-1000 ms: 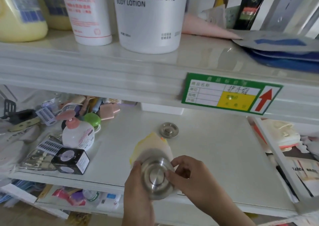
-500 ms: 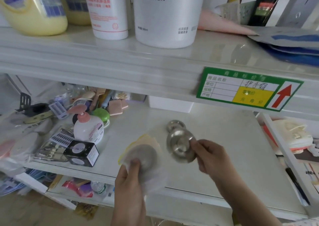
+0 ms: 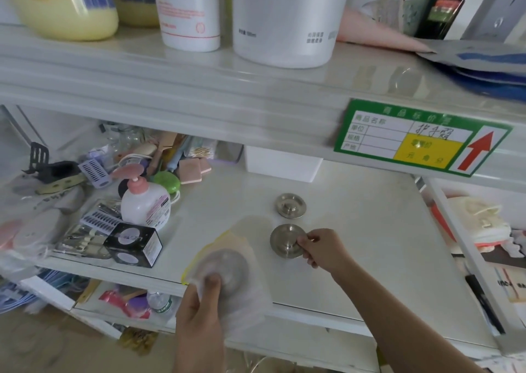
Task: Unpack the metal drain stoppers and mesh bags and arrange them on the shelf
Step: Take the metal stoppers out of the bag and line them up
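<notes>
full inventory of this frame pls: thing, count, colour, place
metal drain stoppers: 2 bare, silver, middle shelf centre; the nearer one in the right hand's grip
mesh bag: 1, translucent white with yellow edge, round shape inside, at shelf front
lotion tubs: 2, white, top shelf
yellow jugs: 2, top shelf left
price label: 1, green and yellow with red arrow, top shelf edge
pump bottle: 1, white with pink pump, middle shelf left
black box: 1, front left
green round case: 1, behind pump bottle
left hand: holds mesh bag
right hand: grips stopper
</notes>
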Available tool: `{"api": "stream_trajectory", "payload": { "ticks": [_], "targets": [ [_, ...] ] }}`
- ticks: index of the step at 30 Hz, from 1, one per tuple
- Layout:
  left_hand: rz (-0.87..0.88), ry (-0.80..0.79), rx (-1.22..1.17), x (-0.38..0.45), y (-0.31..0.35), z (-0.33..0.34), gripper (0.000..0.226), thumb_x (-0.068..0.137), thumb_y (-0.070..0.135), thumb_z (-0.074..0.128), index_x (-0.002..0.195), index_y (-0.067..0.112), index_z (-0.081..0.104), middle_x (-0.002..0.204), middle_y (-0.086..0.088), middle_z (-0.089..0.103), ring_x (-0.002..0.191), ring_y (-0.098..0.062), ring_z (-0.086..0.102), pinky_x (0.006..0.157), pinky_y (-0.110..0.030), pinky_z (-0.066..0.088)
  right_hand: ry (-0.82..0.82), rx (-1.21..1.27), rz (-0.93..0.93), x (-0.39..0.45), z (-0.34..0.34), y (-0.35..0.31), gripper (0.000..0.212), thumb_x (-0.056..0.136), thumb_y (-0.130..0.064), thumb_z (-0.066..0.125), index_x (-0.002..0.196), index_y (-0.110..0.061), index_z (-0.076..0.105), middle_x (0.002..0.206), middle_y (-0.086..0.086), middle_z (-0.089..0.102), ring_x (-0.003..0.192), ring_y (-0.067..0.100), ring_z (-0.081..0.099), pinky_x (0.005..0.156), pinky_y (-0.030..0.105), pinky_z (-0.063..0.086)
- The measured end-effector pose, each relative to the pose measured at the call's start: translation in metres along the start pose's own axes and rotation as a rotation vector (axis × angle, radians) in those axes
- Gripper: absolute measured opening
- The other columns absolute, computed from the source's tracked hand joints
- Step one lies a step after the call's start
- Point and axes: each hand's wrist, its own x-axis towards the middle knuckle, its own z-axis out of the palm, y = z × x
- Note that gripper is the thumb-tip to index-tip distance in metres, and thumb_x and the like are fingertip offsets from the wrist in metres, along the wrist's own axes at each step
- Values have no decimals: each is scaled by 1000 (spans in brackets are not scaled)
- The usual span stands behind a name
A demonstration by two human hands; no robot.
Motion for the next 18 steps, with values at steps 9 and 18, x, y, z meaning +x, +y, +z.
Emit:
{"api": "stream_trajectory", "payload": {
  "ticks": [9, 18],
  "targets": [
    [40, -79, 5, -3, -1, 1, 7, 79, 35, 73, 83, 31, 77, 91, 9, 79, 105, -24, 67, 106, -53, 43, 88, -64, -5, 11, 14, 14, 24, 88, -22, 69, 103, -6, 61, 61, 10, 64, 38, 18, 53, 36, 23, 40],
    [70, -201, 26, -2, 0, 5, 10, 79, 28, 76, 89, 26, 79, 84, 7, 79, 92, -19, 67, 103, -52, 44, 134, -137, -361, -39, 8, -40, 12, 87, -25, 65, 90, -36, 69, 54, -8, 55, 48, 6, 48, 53, 25, 45]
  ]
}}
